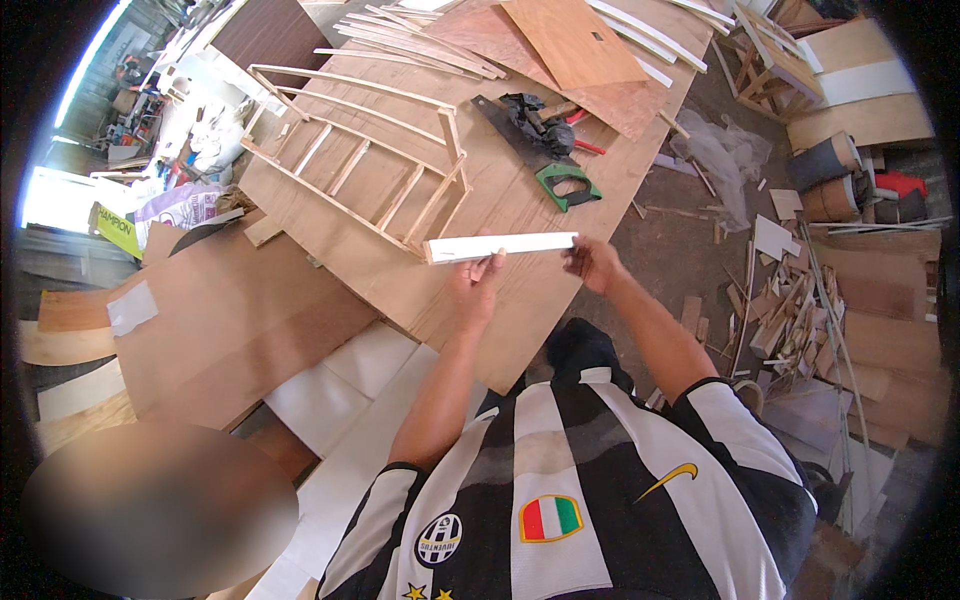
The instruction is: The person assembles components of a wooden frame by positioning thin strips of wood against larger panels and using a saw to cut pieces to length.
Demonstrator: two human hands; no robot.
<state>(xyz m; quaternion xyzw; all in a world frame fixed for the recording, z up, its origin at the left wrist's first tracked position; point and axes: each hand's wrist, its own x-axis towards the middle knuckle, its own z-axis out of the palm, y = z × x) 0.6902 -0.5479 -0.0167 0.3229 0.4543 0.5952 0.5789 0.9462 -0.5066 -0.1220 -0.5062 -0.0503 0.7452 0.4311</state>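
Observation:
Held across the near part of the plywood table (520,330) is a narrow white strip of board (510,243). My left hand (473,280) grips it toward its left end, with the thumb on its near face, and my right hand (590,263) has its fingers closed on the right end. Just beyond lies a light wooden frame with rungs (353,160), to the left of a green-handled handsaw (520,140). Black plastic (525,115) and red-handled tools (585,147) sit beside the saw.
Plywood panels (570,50) and thin strips (410,40) lie on the table's far part. Large sheets (220,320) are at the left, bags (180,208) behind them. At the right are offcuts (775,310), rolls (830,188), a wooden stand (760,70) and crumpled plastic (730,160) on the floor.

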